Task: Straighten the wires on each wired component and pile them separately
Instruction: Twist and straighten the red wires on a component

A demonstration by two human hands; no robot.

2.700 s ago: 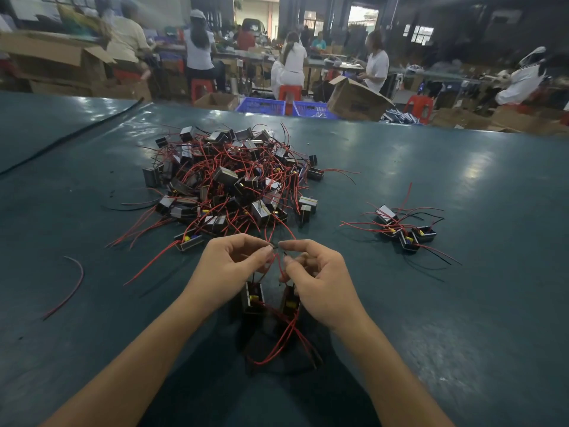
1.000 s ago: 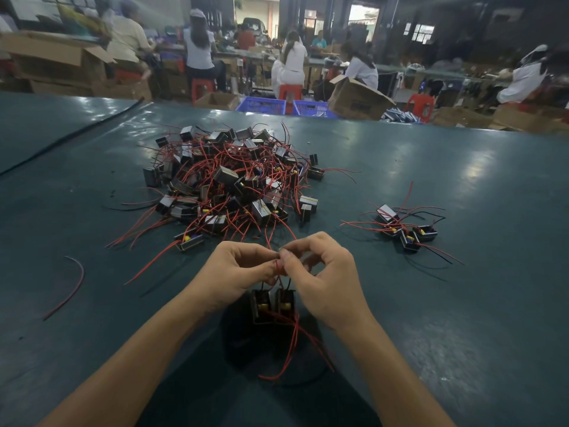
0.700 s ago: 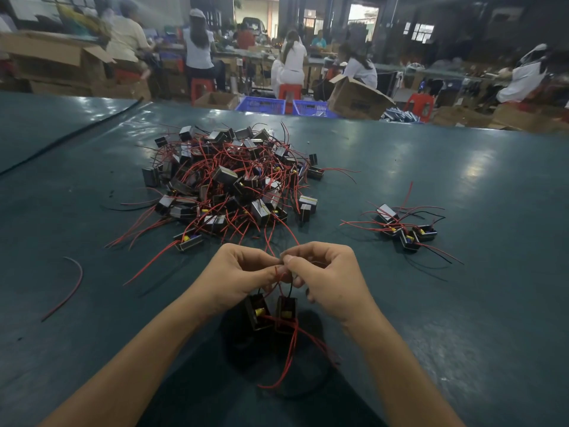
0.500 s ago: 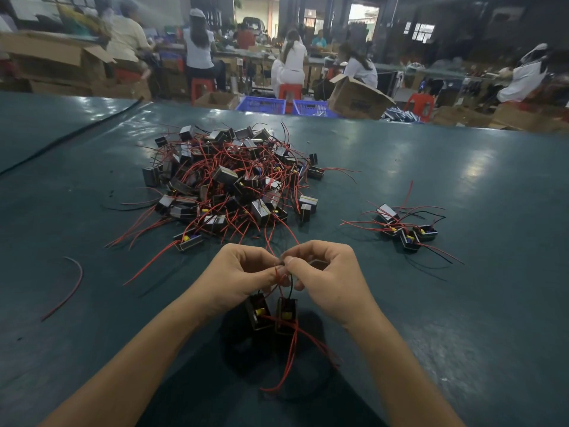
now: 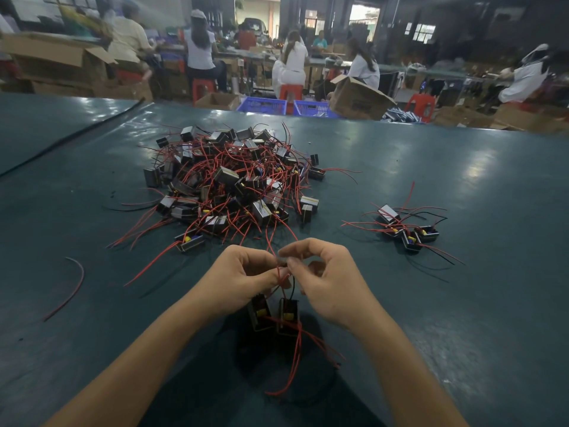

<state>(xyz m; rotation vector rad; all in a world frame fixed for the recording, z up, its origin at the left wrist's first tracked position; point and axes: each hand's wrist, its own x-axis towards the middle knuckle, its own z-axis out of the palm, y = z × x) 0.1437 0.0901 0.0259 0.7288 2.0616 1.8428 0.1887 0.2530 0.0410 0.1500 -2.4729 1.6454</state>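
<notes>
Our left hand (image 5: 243, 280) and right hand (image 5: 334, 286) pinched tangled wires (image 5: 279, 274); a hard tug risked tearing them from two components (image 5: 261, 315) below

a dark green tabletop (image 5: 462, 303) stretches to its far edge, with a thin black strip (image 5: 77, 137) crossing its left corner. beyond the edge, two blue crates (image 5: 261, 105) sit beside an open cardboard box (image 5: 358, 98). more cardboard boxes (image 5: 58, 63) are stacked at the left. people in white tops (image 5: 200, 50) sit on red stools (image 5: 291, 90).
</notes>
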